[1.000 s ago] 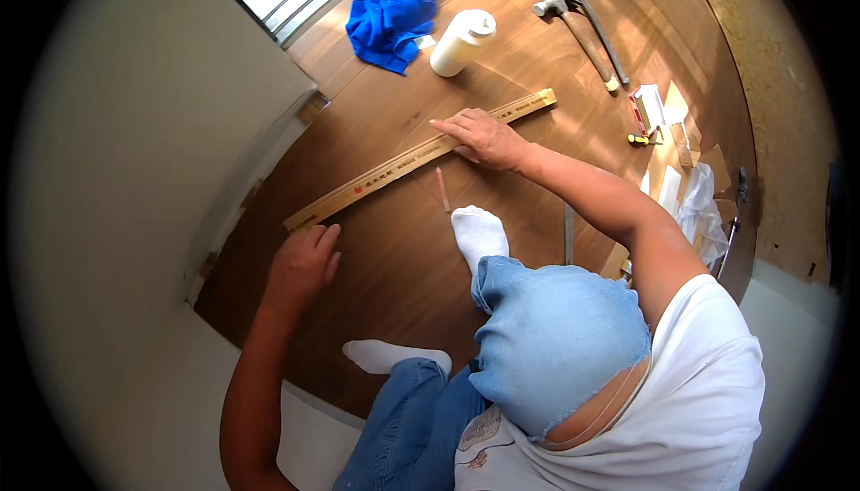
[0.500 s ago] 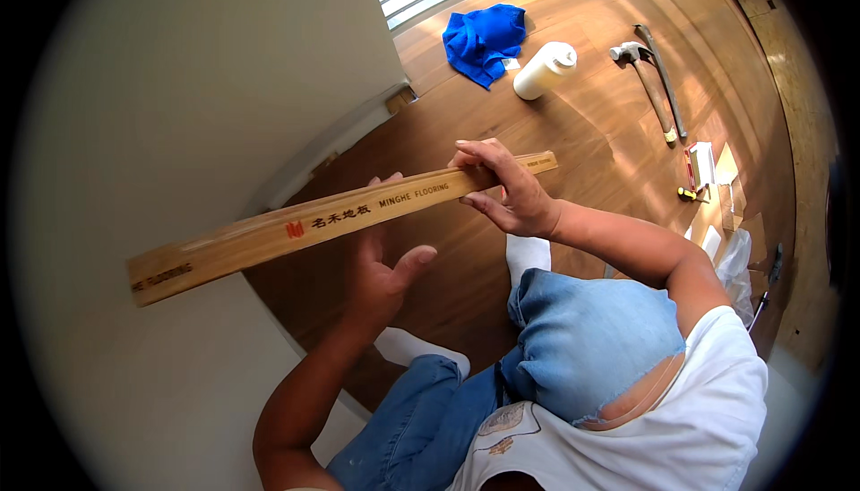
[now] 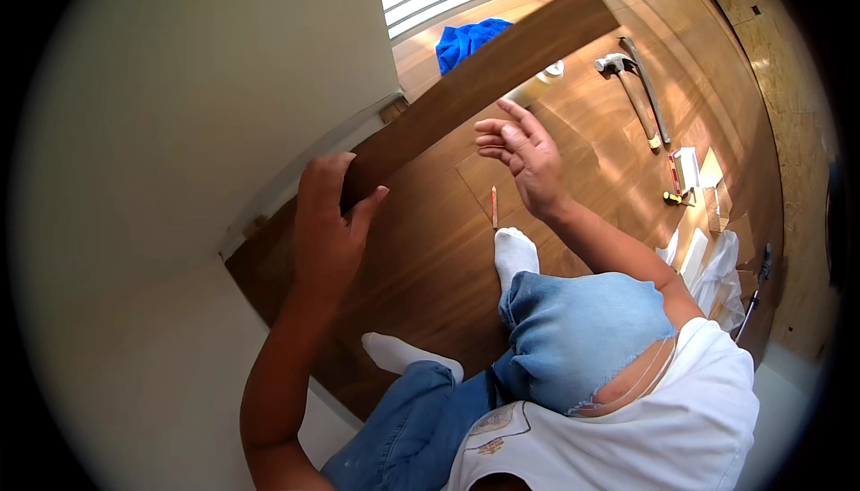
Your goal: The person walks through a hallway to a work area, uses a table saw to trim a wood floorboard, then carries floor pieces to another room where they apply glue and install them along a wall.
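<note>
A narrow brown wood flooring plank (image 3: 493,70) is held up at a slant, its far end toward the window and its brown face showing. My left hand (image 3: 327,209) grips the near end, thumb on one side and fingers on the other. My right hand (image 3: 530,161) is off the plank, just beside its lower right edge, with loosely bent fingers apart and nothing in them. Below it a red pencil (image 3: 494,209) lies on the floor near my socked foot. The plank partly covers a white bottle (image 3: 548,77) and a blue cloth (image 3: 461,46).
Wooden blocks (image 3: 394,110) sit in the gap along the wall. A claw hammer (image 3: 634,97) and a pry bar (image 3: 647,88) lie on the right of the laid floor (image 3: 430,240). Nearby are a small yellow-black tool (image 3: 676,198), cardboard scraps (image 3: 715,209) and clear plastic wrap (image 3: 722,271).
The plank has been turned from its printed pale side to its brown face, its far end swinging up toward the window. My left hand now grips the near end; my right hand has let go.
</note>
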Demonstrator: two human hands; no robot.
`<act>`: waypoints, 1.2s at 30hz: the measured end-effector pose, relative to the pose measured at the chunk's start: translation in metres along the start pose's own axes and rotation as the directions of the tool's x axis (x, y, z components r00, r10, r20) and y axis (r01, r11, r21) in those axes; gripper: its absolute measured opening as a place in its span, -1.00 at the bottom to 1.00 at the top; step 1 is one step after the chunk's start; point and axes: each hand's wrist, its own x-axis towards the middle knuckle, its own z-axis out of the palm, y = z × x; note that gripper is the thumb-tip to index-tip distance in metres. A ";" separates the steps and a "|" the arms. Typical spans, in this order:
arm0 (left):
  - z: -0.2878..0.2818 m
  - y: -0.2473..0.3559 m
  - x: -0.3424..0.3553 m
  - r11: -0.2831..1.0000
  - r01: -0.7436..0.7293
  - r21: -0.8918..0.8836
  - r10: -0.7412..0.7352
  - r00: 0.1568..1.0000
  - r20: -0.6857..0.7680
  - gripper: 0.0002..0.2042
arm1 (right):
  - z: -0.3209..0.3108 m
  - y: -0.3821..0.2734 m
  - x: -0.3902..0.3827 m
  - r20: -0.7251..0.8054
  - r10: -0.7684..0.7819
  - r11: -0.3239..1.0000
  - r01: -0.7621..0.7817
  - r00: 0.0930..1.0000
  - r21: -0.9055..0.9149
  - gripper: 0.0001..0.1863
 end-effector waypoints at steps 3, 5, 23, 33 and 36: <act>0.015 -0.042 -0.014 0.987 -0.037 0.158 0.027 0.998 0.062 -0.57 | -0.054 -0.008 0.011 -0.178 0.004 0.992 0.019 0.984 0.125 -0.52; 0.025 -0.066 -0.019 0.977 -0.049 0.205 0.029 0.995 0.100 -0.56 | -0.070 -0.018 0.017 -0.262 -0.033 0.991 0.066 0.964 0.118 -0.53; 0.060 -0.204 -0.039 0.919 0.185 0.347 -0.205 0.979 0.021 -0.70 | -0.035 0.117 0.118 0.051 -0.096 0.786 0.107 0.994 -0.609 -0.51; 0.040 -0.238 -0.057 0.906 0.152 0.396 -0.212 0.971 0.112 -0.52 | -0.031 0.160 0.136 0.003 -0.034 0.884 0.031 0.999 -0.467 -0.47; 0.020 -0.249 -0.071 0.858 0.096 0.505 -0.194 0.970 0.144 -0.54 | -0.032 0.163 0.138 -0.061 -0.052 0.877 0.016 0.997 -0.479 -0.51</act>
